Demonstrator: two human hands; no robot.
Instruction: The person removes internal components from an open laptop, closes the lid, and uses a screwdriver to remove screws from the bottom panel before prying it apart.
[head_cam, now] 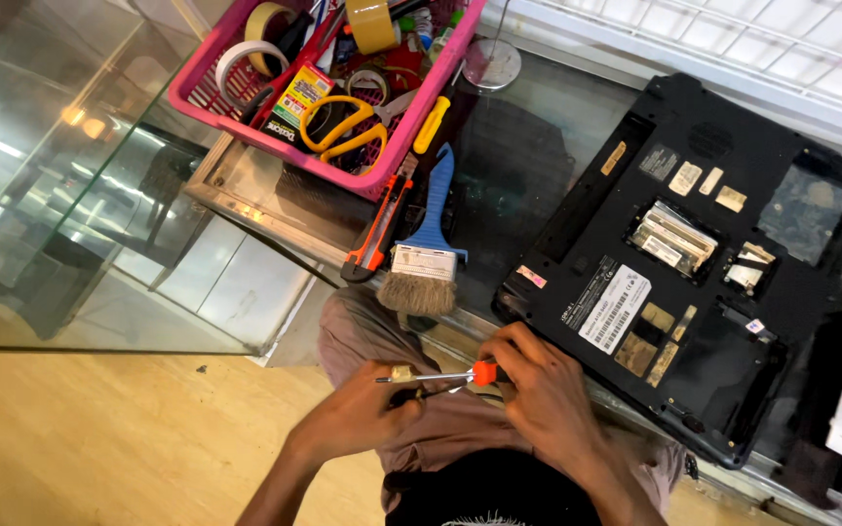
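Right hand [538,390] grips an orange-collared screwdriver [440,376]; left hand [367,414] pinches its shaft — seemingly readying the tool, off the bench's front edge, near the opened laptop [704,263].

white barcode label [613,309] on laptop underside [733,380]; small box [301,95] in pink basket [197,97].

1 laptop [704,253], 1 brush [426,244], 1 basket [382,166], 3 tape rolls [246,60], 1 scissors [348,127]

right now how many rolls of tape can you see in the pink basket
3, perhaps more hidden in the clutter. In the pink basket: a white roll at its left end, a beige roll just above it, and a brown roll at the top middle.
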